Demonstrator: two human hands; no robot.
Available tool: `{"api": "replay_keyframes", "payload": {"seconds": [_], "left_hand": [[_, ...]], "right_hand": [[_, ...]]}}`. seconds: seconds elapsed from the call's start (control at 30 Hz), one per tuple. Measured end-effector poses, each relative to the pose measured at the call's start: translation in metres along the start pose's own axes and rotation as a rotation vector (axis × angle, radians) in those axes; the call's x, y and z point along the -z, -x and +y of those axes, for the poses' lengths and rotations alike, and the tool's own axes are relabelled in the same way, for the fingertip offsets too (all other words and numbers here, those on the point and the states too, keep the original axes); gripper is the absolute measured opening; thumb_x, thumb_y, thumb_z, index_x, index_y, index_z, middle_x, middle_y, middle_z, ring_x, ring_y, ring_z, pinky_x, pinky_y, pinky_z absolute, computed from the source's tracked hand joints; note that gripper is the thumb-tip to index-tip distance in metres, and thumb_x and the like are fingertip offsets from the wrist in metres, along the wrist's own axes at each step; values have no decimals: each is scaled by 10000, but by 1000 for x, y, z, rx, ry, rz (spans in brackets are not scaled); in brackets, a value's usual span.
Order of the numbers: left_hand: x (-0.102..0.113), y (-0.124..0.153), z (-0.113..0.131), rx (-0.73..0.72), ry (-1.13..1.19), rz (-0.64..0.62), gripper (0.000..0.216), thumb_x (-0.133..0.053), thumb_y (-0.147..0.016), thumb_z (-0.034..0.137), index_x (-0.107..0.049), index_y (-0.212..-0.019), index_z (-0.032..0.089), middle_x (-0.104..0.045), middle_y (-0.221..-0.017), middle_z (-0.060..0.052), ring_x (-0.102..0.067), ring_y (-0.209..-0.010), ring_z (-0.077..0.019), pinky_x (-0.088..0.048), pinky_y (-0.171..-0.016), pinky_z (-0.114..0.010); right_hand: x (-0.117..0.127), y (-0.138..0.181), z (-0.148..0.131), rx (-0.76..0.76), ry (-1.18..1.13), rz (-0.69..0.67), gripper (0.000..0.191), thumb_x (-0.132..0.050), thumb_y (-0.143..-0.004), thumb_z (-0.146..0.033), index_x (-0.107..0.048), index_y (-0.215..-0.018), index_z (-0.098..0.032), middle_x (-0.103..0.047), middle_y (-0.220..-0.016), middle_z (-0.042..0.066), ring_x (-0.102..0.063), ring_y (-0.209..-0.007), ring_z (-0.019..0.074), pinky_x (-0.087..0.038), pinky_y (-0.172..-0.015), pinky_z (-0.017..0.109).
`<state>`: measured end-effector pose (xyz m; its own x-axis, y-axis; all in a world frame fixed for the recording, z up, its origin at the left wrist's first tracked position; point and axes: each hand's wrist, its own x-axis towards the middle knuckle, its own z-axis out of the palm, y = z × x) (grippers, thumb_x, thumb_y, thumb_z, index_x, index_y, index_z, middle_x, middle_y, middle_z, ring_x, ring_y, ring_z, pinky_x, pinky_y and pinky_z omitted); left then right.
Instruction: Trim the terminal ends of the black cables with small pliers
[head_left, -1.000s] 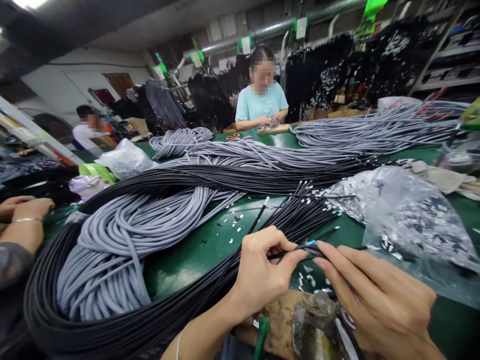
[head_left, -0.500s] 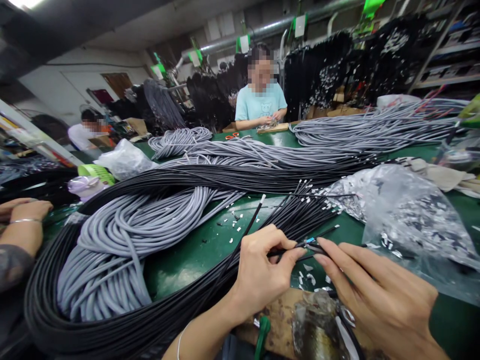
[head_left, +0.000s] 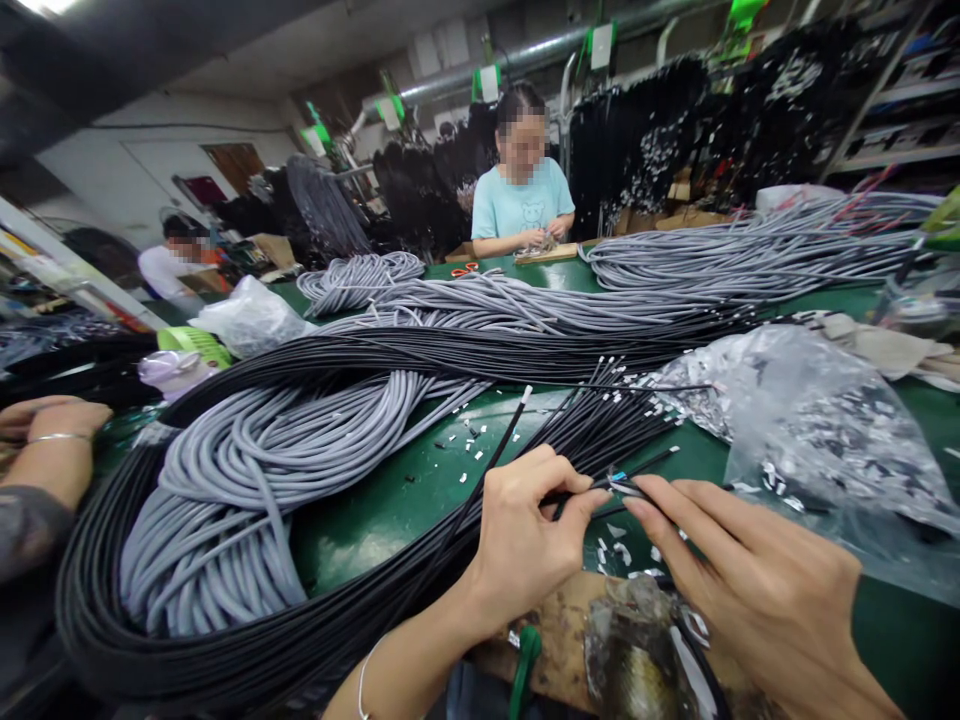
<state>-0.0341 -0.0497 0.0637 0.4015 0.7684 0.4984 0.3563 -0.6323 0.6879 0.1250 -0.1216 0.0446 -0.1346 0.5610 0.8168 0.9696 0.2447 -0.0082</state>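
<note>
My left hand (head_left: 525,525) pinches a black cable between thumb and forefinger, above the front of the table. Just past those fingertips, a small bit of blue and white (head_left: 618,478) shows at the cable's end. My right hand (head_left: 757,560) is closed at the fingertips on a thin dark piece meeting that end; whether it is the cable's own jacket or a separate part I cannot tell. Under my left wrist runs a thick bundle of black cables (head_left: 247,660), looping round at the left. More black cable ends (head_left: 607,420) with white tips fan out behind my hands.
Coils of grey cable (head_left: 285,450) lie inside the black loop. A clear plastic bag (head_left: 832,430) of small silvery pieces sits at right. A wooden block (head_left: 559,625) with a tape-wrapped lump (head_left: 637,640) is in front. A co-worker's hand (head_left: 64,420) is at left; another person (head_left: 521,200) sits opposite.
My right hand has shifted slightly left and up, its fingertips nearer my left ones. My left hand keeps its pinch on the cable with little movement.
</note>
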Motion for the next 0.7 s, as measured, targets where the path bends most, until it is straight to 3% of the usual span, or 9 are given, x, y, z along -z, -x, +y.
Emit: {"api": "replay_keyframes", "payload": {"seconds": [0.2,0.3,0.43,0.57,0.7], "left_hand": [[0,-2,-1,40,52,-18,166,-652,-721,180,-569,-582,144,-525,-566,22,-446,-506,-67,-325,-456,-183],[1,-4,-1,89,124,-21,165,-669,-705,196,-576,-581,140,-522,-554,25,-429,-494,-64,-323,-460,-182],[2,-7,0,196,285,-117,173,-657,-715,249,-600,-598,135,-533,-538,18,-397,-472,-67,-307,-447,-192],[1,-9,0,281,420,-264,206,-591,-761,282,-619,-629,127,-555,-534,5,-405,-446,-67,-299,-431,-190],[-1,-8,-1,324,501,-369,325,-525,-807,359,-587,-595,120,-493,-481,22,-364,-393,-45,-266,-391,-170]], "right_hand": [[-3,2,-1,-121,-87,48,119,-634,-810,-202,-645,-928,-204,-679,-766,-18,-588,-578,100,-403,-577,239],[-5,-1,2,-321,-307,75,119,-594,-835,-220,-642,-944,-222,-654,-830,1,-598,-671,113,-443,-641,227],[-7,-5,7,-503,-648,-69,274,-618,-807,-312,-616,-1066,-220,-554,-830,20,-528,-601,106,-426,-483,210],[-10,-8,5,-455,-808,-128,313,-599,-822,-235,-596,-1134,-219,-511,-837,19,-440,-512,68,-375,-406,191],[-14,-9,-1,-336,-753,-14,182,-567,-822,-125,-661,-961,-196,-559,-778,25,-537,-642,110,-443,-514,205]]}}
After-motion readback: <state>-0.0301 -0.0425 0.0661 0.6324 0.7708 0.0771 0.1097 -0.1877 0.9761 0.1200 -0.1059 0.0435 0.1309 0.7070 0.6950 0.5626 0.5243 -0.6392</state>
